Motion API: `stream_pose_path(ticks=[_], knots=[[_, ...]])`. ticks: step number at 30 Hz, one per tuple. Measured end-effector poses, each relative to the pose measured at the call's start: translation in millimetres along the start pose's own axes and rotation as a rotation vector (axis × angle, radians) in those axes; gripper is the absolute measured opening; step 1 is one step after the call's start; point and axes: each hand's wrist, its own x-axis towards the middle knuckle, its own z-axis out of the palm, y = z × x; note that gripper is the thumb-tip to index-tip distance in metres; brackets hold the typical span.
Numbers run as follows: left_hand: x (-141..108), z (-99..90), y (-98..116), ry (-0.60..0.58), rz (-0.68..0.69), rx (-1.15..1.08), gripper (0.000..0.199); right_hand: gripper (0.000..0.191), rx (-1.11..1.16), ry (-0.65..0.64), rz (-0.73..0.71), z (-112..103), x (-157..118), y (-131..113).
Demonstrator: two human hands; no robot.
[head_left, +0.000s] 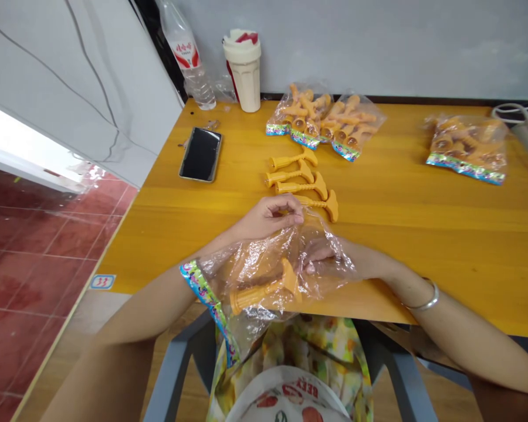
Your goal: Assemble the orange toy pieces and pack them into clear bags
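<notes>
My left hand (276,215) is closed in a pinch on the upper edge of a clear plastic bag (255,261) at the table's front edge. A strip printed in blue and green runs along the bag's left end. Inside lies one orange toy hammer (264,290), its head toward the right. My right hand (323,255) is at the bag's right end, seen through the film, with its fingers extended loosely and nothing visible in them. Just beyond my left hand, several more orange toy hammers (301,186) lie in a row on the table.
Filled bags of orange toys (310,114) stand at the back, with another filled bag (469,146) at the right. A phone (201,154), a water bottle (189,58) and a white cup (244,70) are at the left. White cables (525,117) lie at the far right.
</notes>
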Motion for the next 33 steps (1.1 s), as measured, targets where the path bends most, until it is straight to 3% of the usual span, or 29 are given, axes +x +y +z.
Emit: stream_pose_path(ticks=[3, 5, 8, 11, 13, 17, 21, 24, 29, 33], knots=[[-1, -6.8, 7, -0.062, -0.099, 0.007, 0.021, 0.026, 0.057, -0.094, 0.023, -3, -2, 0], [-2, -13.2, 13, -0.117, -0.154, 0.004, 0.022, 0.029, 0.086, -0.050, 0.064, -7, -4, 0], [-2, -22.9, 19, -0.173, -0.202, -0.004, 0.023, 0.036, 0.020, 0.200, 0.135, -16, -8, 0], [-2, -29.8, 21, -0.148, -0.237, -0.014, 0.023, 0.036, -0.323, 0.536, 0.217, -30, -13, 4], [-2, -32.2, 19, -0.105, -0.246, -0.034, 0.023, 0.036, -0.589, 0.650, 0.291, -39, -16, 7], [-2, -33.6, 15, -0.041, -0.252, -0.081, 0.023, 0.041, -0.826, 0.596, 0.452, -46, -19, 14], [-3, -33.2, 13, -0.007, -0.267, -0.089, 0.024, 0.048, -0.836, 0.506, 0.543, -40, -15, 14], [-3, -32.4, 14, 0.027, -0.266, -0.073, 0.025, 0.041, -0.855, 0.503, 0.583, -37, -14, 12], [-2, -31.5, 10, 0.060, -0.239, -0.067, 0.025, 0.033, -0.871, 0.521, 0.550, -38, -15, 12], [-2, -31.4, 5, 0.071, -0.233, -0.068, 0.027, 0.028, -0.745, 0.546, 0.475, -39, -16, 13]])
